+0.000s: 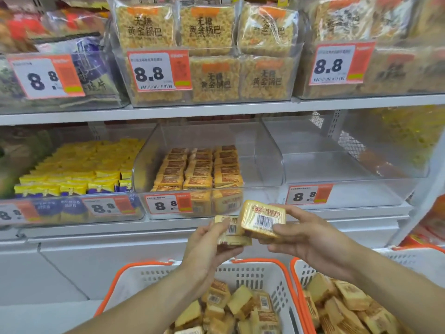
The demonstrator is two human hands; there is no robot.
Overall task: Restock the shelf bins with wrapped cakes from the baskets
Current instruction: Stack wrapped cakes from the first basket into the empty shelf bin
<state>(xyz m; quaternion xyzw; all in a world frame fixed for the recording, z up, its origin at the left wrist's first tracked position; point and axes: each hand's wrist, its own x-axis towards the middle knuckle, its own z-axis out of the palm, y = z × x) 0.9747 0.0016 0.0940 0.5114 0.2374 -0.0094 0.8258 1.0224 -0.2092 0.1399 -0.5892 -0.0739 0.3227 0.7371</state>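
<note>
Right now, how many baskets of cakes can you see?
2. One basket sits bottom center below the left hand; the other basket sits beside it at bottom right, under the right hand. Both are cut off by the frame; more may be hidden.

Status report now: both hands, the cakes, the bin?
Left hand grips wrapped cakes. Right hand grips one wrapped cake. Middle bin part-filled, right side free. Nothing blocks.
</note>
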